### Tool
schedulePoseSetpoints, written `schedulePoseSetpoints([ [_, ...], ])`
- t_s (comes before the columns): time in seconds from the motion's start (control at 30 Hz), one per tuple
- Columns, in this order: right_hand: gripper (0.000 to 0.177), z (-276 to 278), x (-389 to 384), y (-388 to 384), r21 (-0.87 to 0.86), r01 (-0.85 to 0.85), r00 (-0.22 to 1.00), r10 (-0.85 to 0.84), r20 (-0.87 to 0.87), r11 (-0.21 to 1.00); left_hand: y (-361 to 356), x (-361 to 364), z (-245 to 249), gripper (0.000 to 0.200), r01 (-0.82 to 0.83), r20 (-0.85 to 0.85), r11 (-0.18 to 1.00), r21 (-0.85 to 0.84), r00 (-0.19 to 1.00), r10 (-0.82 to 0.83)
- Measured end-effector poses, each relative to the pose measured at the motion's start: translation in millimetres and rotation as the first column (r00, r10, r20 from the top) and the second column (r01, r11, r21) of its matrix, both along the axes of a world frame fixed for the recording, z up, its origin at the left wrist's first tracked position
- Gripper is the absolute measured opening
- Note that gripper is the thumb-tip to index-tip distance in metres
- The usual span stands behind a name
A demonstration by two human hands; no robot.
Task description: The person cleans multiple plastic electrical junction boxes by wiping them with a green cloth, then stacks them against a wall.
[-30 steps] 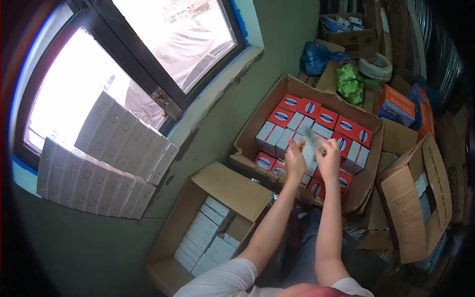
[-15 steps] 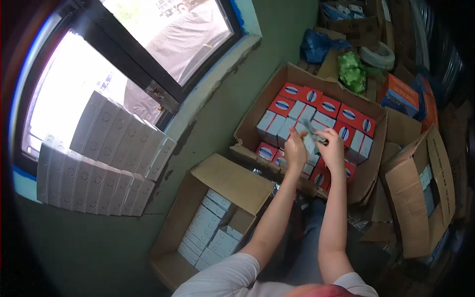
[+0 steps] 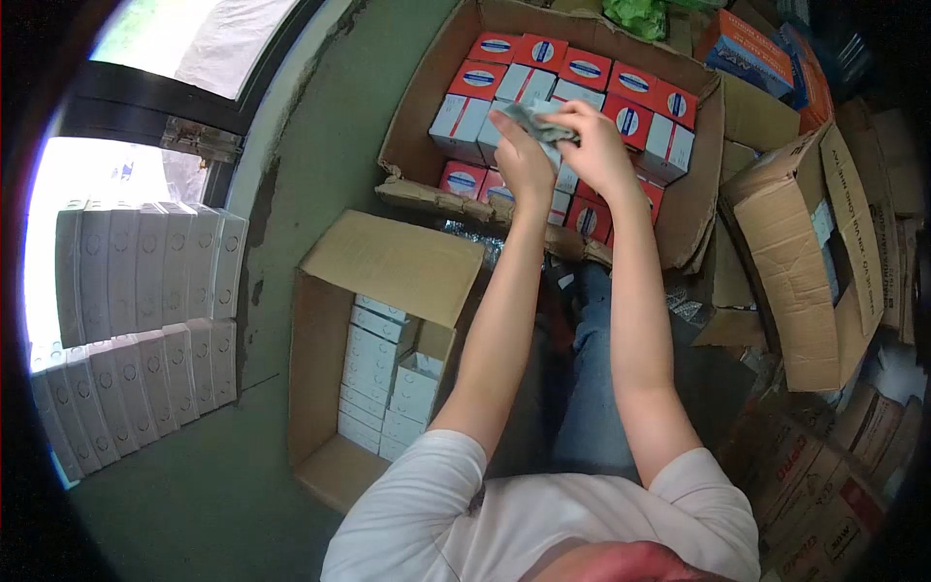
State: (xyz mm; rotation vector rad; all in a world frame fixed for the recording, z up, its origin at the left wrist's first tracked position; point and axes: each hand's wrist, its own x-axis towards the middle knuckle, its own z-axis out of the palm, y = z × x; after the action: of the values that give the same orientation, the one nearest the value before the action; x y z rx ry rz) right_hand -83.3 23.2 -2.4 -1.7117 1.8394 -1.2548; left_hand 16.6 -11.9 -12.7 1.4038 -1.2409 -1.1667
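Note:
A crumpled grey-green cloth (image 3: 549,127) is pinched in the fingers of my right hand (image 3: 599,147), which reaches over the large open carton. Close beside it, my left hand (image 3: 527,167) is closed around a whitish object, mostly covered by the cloth and the fingers, so its kind cannot be made out. The cloth presses against that object. Below both hands, the large carton (image 3: 412,131) holds several small red-and-white boxes (image 3: 585,68), some with red faces up and others with white sides up.
To the lower left, another open carton (image 3: 320,388) holds white boxes (image 3: 371,359). White switch-plate-like pieces (image 3: 145,272) stand in two rows by the window. An opened brown carton (image 3: 786,262) stands on the right, with an orange-and-blue box (image 3: 745,53) behind it.
The camera view has turned and shifted, so the cartons appear higher and further left. Both hands stay together over the large carton, the cloth still in the right one.

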Motion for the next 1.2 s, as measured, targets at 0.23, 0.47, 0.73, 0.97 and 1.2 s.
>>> schedulePoseSetpoints([
  [0.23, 0.035, -11, -15, 4, 0.135, -0.27, 0.944, 0.234, 0.234, 0.953, -12, 4, -16, 0.095, -0.062, -0.163, 0.998, -0.011, 0.985, 0.059],
  [0.47, 0.041, -15, -30, 13, 0.092, -0.07, 0.994, 0.062, 0.087, 0.993, 5, -7, -10, 0.096, 0.013, -0.053, 0.999, -0.036, 0.998, -0.015],
  [0.73, 0.035, -8, -26, 6, -0.08, 0.429, 0.889, -0.404, 0.218, 0.9, -7, -2, -7, 0.059, 0.178, -0.378, 0.98, 0.089, 0.916, -0.132],
  [0.97, 0.036, -25, -40, 11, 0.03, 0.254, 0.873, -0.243, 0.422, 0.967, -3, 0, -4, 0.033, 0.635, -0.427, 0.772, -0.022, 0.693, -0.581],
  [1.2, 0.034, 15, -11, 18, -0.074, 0.075, 0.98, -0.06, 0.191, 0.994, -4, -8, -13, 0.041, 0.225, -0.608, 0.964, 0.139, 0.788, -0.096],
])
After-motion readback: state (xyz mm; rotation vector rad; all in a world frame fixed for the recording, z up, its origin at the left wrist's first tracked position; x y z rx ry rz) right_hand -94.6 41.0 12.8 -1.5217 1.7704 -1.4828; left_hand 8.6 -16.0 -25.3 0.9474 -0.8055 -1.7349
